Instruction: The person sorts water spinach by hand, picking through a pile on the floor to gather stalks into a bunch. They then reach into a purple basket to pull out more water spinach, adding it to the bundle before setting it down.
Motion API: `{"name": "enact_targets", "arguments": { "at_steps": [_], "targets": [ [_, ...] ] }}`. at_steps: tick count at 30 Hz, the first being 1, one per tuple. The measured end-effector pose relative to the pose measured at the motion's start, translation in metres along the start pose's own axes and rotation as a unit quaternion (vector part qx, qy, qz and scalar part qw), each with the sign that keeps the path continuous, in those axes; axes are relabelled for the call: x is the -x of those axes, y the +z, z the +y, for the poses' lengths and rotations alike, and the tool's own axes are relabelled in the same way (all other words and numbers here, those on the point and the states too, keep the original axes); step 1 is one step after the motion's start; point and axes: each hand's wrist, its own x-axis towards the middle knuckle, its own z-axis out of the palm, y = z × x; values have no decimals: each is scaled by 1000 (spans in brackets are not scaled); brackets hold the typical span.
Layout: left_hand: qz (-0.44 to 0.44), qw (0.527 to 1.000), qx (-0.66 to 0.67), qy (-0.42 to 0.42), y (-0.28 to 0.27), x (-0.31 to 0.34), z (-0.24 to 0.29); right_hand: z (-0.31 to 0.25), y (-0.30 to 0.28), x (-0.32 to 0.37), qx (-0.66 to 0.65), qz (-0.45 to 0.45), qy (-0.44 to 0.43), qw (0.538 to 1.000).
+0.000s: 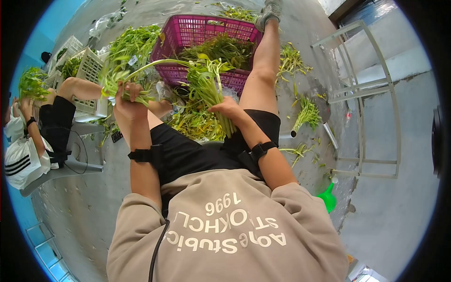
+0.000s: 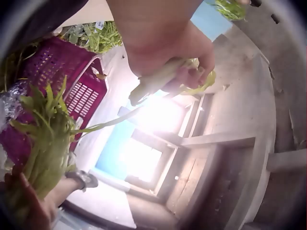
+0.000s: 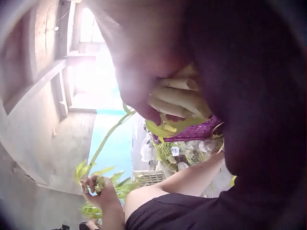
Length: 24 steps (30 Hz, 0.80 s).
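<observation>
My right hand grips a thick bunch of leafy greens by its pale stems, upright over my lap. In the right wrist view the cut stem ends poke out past the fingers. My left hand, raised above the left knee, holds a smaller clump of greens with curled fingers. One long stem arches from this clump across to the right hand's bunch. Below and between the hands lies a heap of loose, partly yellowed leaves on the floor.
A magenta crate with greens inside stands ahead between my legs. Piled greens lie left of it, near pale crates and another seated person. On the right are stray greens, a metal frame and a green funnel.
</observation>
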Motion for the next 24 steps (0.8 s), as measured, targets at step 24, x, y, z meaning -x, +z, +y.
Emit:
{"name": "enact_targets", "arguments": {
  "at_steps": [24],
  "targets": [
    [239, 907, -338, -77, 8, 5, -54, -3, 3, 5, -12, -26, -165, 986]
  ]
}}
